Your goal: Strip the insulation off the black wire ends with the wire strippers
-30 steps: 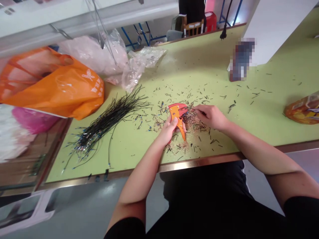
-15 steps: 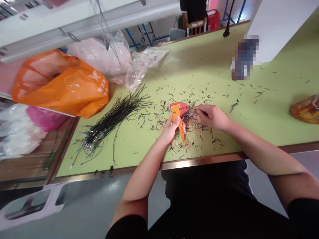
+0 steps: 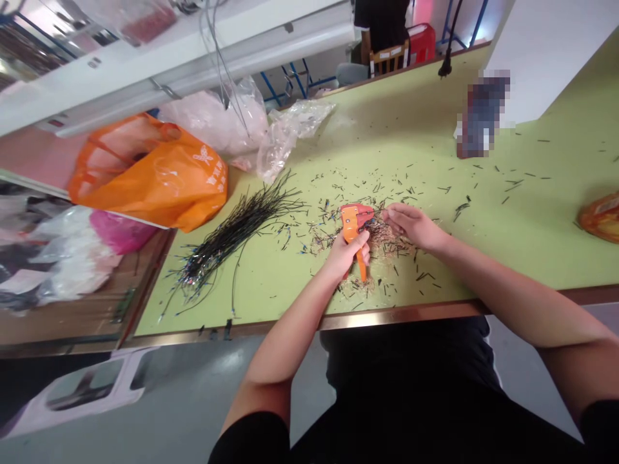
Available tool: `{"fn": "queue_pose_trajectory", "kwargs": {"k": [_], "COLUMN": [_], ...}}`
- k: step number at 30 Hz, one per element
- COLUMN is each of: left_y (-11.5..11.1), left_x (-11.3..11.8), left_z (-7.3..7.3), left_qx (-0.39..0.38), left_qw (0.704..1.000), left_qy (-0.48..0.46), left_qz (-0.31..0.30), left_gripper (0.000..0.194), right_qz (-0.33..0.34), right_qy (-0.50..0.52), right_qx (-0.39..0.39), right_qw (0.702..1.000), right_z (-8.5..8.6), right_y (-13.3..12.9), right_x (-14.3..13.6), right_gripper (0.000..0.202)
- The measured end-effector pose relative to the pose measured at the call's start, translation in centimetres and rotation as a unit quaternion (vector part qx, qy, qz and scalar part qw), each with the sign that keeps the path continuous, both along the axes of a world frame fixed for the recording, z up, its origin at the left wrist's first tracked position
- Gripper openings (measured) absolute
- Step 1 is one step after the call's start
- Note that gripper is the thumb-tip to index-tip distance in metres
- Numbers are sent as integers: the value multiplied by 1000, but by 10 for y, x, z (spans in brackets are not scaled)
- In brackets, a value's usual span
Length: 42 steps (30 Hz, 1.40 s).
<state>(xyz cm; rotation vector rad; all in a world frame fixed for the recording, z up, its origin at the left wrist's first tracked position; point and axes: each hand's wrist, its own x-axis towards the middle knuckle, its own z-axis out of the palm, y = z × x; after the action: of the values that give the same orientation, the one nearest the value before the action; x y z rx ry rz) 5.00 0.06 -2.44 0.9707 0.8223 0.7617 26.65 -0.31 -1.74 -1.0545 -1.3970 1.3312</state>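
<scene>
An orange and red wire stripper [image 3: 350, 222] is gripped in my left hand [image 3: 349, 250], its jaws pointing right and its handle toward me. Just right of the jaws, my right hand [image 3: 411, 225] has its fingertips pinched together on a thin black wire [image 3: 380, 213], mostly hidden by the fingers. Whether the wire's end lies inside the jaws I cannot tell. Beneath both hands spreads a heap of copper strands and black wire offcuts [image 3: 387, 240]. To the left lies a long bundle of black wires [image 3: 236, 232], with blue and silvery bits at the near end.
An orange bag [image 3: 178, 183] and clear plastic bags [image 3: 290, 132] stand at the back left, below a white shelf [image 3: 290, 38]. A pixelated object [image 3: 482, 115] leans by a white pillar [image 3: 536, 71]. An orange packet [image 3: 602, 216] lies at the right. Behind the green table [image 3: 387, 135] is another person.
The whole view has shifted, so things appear farther right. The fingers of my right hand look straighter than before, still close to the stripper's jaws. My left hand keeps hold of the stripper.
</scene>
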Motion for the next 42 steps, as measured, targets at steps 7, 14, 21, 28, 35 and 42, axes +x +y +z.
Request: {"fn": "queue_pose_trajectory", "kwargs": {"k": [7, 14, 21, 28, 35, 42], "left_y": [3, 3, 6, 6, 6, 3], "left_x": [-1, 2, 5, 6, -1, -11], "left_z": [8, 5, 3, 2, 5, 14], "left_qx": [-110, -123, -119, -104, -81, -45], "left_qw": [988, 988, 992, 994, 994, 985], "left_qy": [-97, -89, -36, -41, -64, -153], "left_qz": [-56, -38, -17, 3, -23, -66], "left_gripper": [59, 84, 87, 79, 69, 71], "right_qz": [-4, -2, -18, -9, -49, -23], "right_qy": [91, 33, -37, -97, -117, 27], "right_qx": [-28, 1, 9, 43, 72, 40], "right_qw": [995, 999, 999, 994, 989, 999], "right_z": [-2, -1, -5, 1, 7, 27], "right_y": [-1, -5, -6, -8, -5, -11], "right_x": [-10, -14, -15, -17, -3, -1], "right_gripper": [44, 51, 54, 50, 45, 46]}}
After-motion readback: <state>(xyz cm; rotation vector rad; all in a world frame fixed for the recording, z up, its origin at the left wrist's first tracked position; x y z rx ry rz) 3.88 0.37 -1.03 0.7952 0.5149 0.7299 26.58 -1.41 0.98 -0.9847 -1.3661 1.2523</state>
